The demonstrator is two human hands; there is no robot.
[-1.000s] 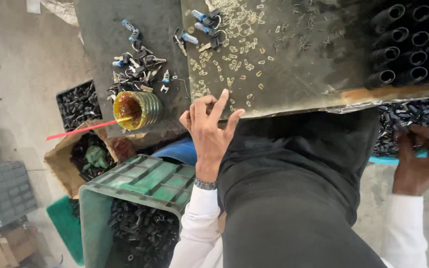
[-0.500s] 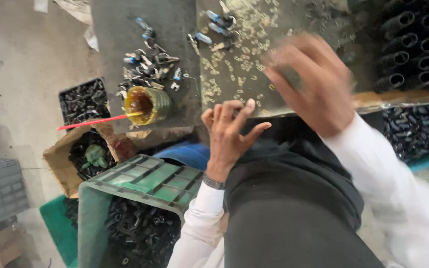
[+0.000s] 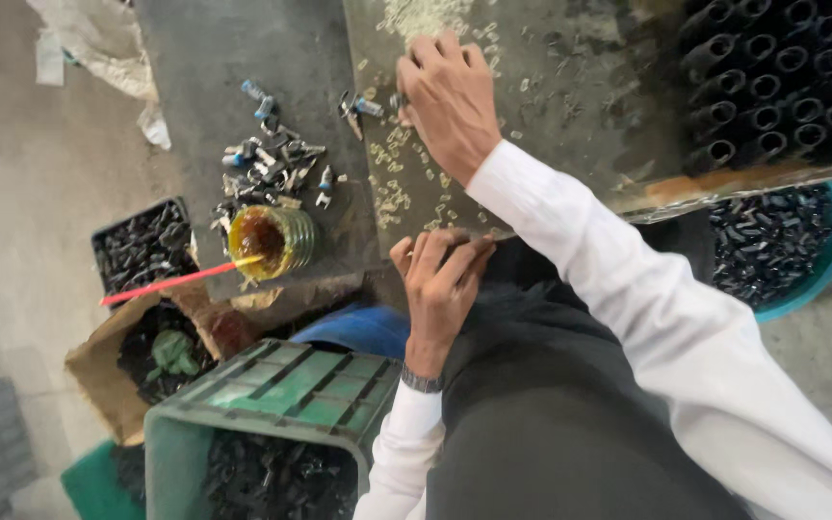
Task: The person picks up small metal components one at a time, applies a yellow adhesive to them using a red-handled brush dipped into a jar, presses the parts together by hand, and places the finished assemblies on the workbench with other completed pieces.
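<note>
The right hand (image 3: 447,96) is reaching across the worktop (image 3: 570,116), fingers curling closed over the small metal clips (image 3: 392,197) scattered just beneath it; what it is gripping is hidden. The left hand (image 3: 440,279) is resting half-open at the near edge, farther away. Leftward are sitting a clip pile (image 3: 267,173) and a jar (image 3: 267,241); bins are standing around the concrete floor.

- Bare grey concrete floor (image 3: 21,193), dusty, evenly lit.
- Dark worn worktable (image 3: 214,87) above it.
- Green plastic crate (image 3: 272,395) and torn cardboard box (image 3: 98,371) below.
</note>
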